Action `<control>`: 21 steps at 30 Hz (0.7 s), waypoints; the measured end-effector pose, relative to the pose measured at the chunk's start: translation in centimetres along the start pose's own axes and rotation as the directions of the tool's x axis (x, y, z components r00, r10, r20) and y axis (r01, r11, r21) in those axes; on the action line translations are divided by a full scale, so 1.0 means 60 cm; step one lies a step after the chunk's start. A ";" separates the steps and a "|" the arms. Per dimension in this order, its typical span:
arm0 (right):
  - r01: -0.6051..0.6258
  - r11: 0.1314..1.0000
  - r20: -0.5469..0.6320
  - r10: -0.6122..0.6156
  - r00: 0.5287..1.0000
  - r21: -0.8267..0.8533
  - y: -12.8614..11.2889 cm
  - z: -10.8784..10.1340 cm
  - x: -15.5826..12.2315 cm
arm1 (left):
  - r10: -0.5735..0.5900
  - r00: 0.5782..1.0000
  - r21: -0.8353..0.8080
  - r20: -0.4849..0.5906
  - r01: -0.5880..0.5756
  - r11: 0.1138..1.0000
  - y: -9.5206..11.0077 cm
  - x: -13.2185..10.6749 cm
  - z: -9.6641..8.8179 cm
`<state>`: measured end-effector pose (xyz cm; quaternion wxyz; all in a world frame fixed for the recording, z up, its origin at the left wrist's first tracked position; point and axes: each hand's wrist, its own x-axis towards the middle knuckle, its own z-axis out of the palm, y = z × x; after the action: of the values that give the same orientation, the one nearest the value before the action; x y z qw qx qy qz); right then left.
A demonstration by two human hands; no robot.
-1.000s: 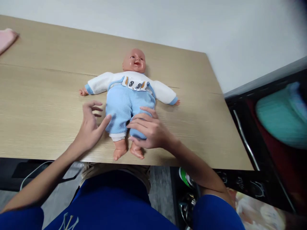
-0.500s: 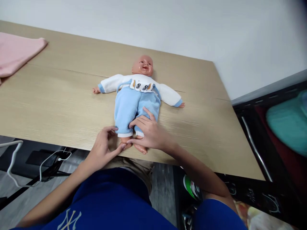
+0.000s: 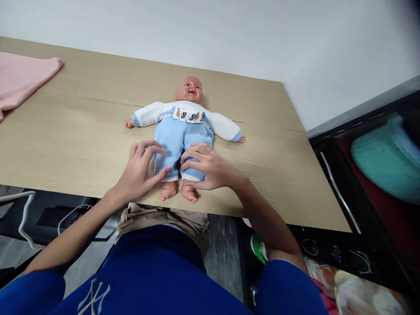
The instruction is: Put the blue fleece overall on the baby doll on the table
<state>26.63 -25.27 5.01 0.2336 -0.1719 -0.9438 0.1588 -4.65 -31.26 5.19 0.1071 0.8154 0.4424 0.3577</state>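
Note:
A baby doll point(image 3: 188, 89) lies on its back on the wooden table point(image 3: 88, 127), head toward the wall, arms stretched sideways. It wears a white top and light blue overalls point(image 3: 171, 135) with a face patch on the bib. My left hand point(image 3: 139, 170) is open over the trouser leg on the left, fingers curved and thumb near the cuff. On the other trouser leg rests my right hand point(image 3: 210, 168), fingers apart across the fabric and thumb by the cuff. Both bare doll feet point(image 3: 188, 192) stick out below the cuffs near the table's front edge.
Pink cloth point(image 3: 26, 76) lies at the table's far left. A white wall point(image 3: 229, 39) stands behind. To the right, a dark shelf or rack holds a teal item point(image 3: 387, 157). A white cable point(image 3: 24, 218) hangs at lower left. A green and white can point(image 3: 258, 249) stands below the table.
My left hand has moved up from the foot and cuff to the trouser leg. My right hand has shifted off the inner ankle onto the leg. The doll's feet are now farther apart.

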 end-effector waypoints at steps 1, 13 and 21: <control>0.005 1.000 0.015 -0.005 1.000 0.008 0.001 0.002 0.000 | 0.003 1.000 -0.006 -0.008 -0.003 1.000 -0.005 0.016 0.004; -0.201 0.957 -0.496 0.281 0.821 0.211 0.061 0.025 0.002 | -0.242 0.965 -0.321 -0.097 0.200 0.926 -0.200 0.217 0.088; -0.382 0.891 -0.687 0.439 0.579 0.247 0.118 0.053 -0.016 | -0.211 0.977 -0.334 -0.007 0.197 0.922 -0.242 0.184 0.100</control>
<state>27.63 -20.06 -0.70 0.5507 -0.4253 -0.7000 0.1606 -6.06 -13.07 -0.86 0.2697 0.7274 0.4607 0.4312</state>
